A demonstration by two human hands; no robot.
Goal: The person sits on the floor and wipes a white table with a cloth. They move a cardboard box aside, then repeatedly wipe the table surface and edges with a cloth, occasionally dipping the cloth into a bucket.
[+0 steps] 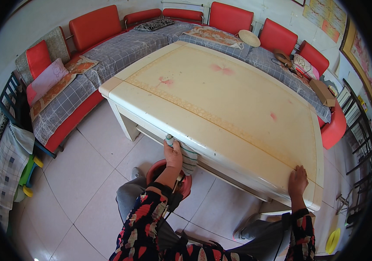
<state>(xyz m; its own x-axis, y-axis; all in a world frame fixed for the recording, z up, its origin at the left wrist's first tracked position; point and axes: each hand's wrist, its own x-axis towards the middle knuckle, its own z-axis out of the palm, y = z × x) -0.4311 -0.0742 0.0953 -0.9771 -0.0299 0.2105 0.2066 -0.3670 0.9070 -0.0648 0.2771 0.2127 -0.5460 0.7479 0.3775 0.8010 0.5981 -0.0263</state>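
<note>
A long cream table [199, 94] with a glossy top and faded pink flower prints stands before me. At its near edge, my left hand [173, 155] grips a pale cloth with green stripes [188, 158], part of which hangs down from the fingers. My right hand [298, 182] rests on the tabletop near the right corner, fingers spread a little, holding nothing. Below my left forearm a red bucket [156, 168] sits on the floor; my arm hides much of it, and its contents are unclear.
A red sofa [96, 27] with grey checked covers [130, 45] wraps around the table's far side. On it lie a straw hat [249, 38], a pink pillow [47, 81] and a cardboard box [322, 93]. Dark chairs [357, 130] line the right side. Tiled floor [85, 192] surrounds my feet.
</note>
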